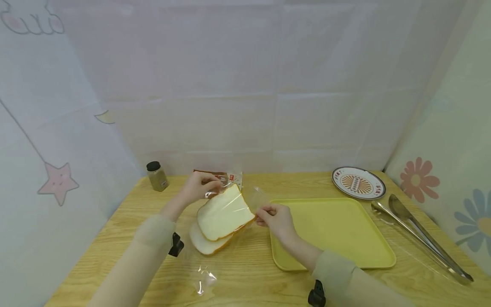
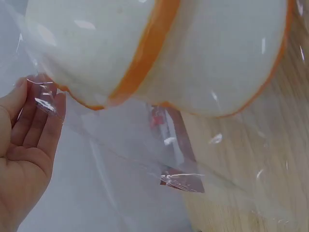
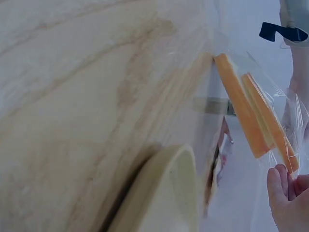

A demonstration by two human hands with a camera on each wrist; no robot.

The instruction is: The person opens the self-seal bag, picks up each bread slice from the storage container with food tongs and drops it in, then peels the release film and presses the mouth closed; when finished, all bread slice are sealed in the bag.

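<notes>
Two slices of bread [image 1: 222, 213] with orange-brown crusts lie overlapped inside a clear plastic bag [image 2: 111, 150]. My left hand [image 1: 200, 187] pinches the bag's film at the far left, beside the upper slice; in the left wrist view that hand [image 2: 31, 135] has thumb and fingers on the film. On the other side, my right hand [image 1: 278, 221] pinches the bag near the right corner of the upper slice. Seen from the right wrist, the slices [image 3: 251, 111] hang edge-on above the table, with the right hand's fingertips [image 3: 280, 174] at their lower end.
A yellow tray [image 1: 326, 232] lies to the right, close to the right hand. Behind it is a printed plate [image 1: 358, 183], with metal tongs [image 1: 418, 238] at the right edge. A black-lidded jar [image 1: 157, 176] stands back left, and a red packet [image 1: 235, 179] lies behind the bread.
</notes>
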